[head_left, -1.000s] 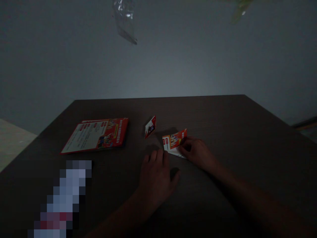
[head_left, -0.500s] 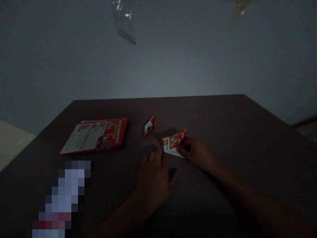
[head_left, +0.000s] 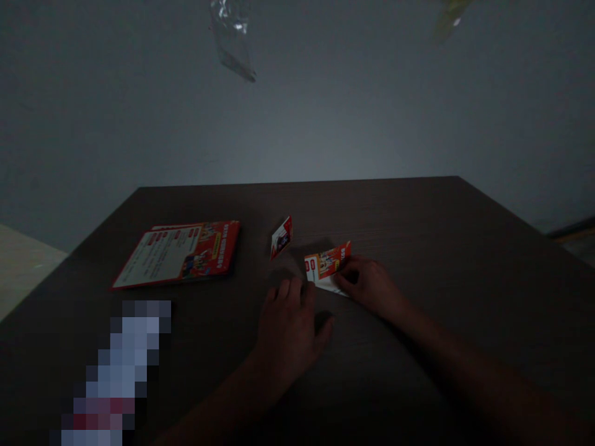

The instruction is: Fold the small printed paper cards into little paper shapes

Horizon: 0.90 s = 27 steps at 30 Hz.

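The scene is dim. A small folded piece of red, orange and white printed paper (head_left: 325,267) lies on the dark wooden table (head_left: 441,235). My right hand (head_left: 367,285) rests on its right edge, fingers curled and pinching the paper. My left hand (head_left: 288,328) lies palm down just left of it, fingers stretched flat, fingertips at the paper's lower left corner. A smaller folded red and white paper (head_left: 281,237) stands on the table a little beyond my left hand.
A stack of red and white printed leaflets (head_left: 179,253) lies at the left of the table. A blurred-out patch (head_left: 118,371) covers the near left. A clear plastic bag (head_left: 231,38) hangs on the grey wall behind.
My left hand has slid slightly forward toward the folded paper. My right hand and the paper have stayed in place.
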{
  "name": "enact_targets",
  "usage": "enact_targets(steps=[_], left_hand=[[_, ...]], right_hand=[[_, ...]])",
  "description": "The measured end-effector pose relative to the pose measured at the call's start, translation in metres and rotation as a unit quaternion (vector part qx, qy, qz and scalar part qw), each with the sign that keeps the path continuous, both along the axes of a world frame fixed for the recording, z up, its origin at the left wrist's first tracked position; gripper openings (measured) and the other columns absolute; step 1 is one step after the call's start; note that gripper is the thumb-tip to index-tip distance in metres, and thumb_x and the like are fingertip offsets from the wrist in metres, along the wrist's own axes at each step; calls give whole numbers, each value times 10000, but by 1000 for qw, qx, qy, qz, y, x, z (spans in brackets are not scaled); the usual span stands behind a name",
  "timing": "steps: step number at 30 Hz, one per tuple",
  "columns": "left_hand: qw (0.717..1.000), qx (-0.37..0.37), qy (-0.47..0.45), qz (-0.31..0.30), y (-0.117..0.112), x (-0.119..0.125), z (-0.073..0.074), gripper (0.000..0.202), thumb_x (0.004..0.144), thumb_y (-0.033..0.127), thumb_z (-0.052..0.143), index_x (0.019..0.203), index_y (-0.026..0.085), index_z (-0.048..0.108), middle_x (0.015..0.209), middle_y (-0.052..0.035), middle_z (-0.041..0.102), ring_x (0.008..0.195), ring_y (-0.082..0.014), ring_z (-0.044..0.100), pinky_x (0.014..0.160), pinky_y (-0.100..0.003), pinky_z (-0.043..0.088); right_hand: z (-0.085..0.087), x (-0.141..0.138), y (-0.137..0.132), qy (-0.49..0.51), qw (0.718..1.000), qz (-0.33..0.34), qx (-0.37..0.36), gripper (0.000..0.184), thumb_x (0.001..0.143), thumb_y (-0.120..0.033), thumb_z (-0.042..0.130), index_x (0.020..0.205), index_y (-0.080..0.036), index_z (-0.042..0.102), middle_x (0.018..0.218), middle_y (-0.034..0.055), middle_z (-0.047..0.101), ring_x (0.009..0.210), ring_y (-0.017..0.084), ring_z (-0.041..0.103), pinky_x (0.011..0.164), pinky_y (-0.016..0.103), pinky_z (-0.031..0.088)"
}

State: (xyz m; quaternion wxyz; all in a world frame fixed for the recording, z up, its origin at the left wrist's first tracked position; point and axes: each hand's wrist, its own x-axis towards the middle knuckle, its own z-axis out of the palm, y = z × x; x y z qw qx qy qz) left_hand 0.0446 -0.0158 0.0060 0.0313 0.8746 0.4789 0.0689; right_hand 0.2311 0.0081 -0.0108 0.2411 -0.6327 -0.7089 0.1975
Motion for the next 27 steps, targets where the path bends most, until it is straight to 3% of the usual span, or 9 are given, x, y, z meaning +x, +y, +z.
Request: enact_targets(steps=[27], left_hand=[[999,18,37,-25,1,1,-1,471,852,484,416,1145,142,555,1018,-118,544,952,-277,464,776,-422,387]], right_hand=[[-3,1,1,-27,999,-15,-6,160,788,-239,567,698,-159,672,855,72,674,718,165,626,658,262,452]])
